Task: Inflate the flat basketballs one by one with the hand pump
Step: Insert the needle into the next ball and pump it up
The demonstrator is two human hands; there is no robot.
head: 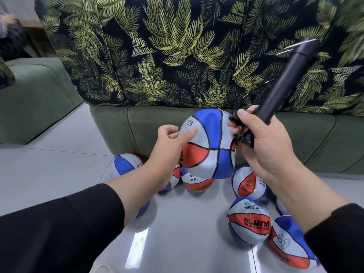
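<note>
I hold a red, white and blue basketball (208, 146) in the air in front of the sofa; it looks partly soft and dented at the top. My left hand (167, 146) is at its left side, index finger lying on the white panel, the other fingers loosely curled. My right hand (264, 142) grips the lower end of the black hand pump (285, 81), whose barrel slants up to the right. The pump's nozzle end meets the ball's upper right edge; the needle itself is hidden.
Several more basketballs lie on the glossy grey floor below: one at the left (126, 164), round ones at the right (248, 182) (249, 219), a flat crumpled one (289, 245) at the bottom right. A green sofa (157, 125) with a leaf-print cover (177, 52) stands right behind.
</note>
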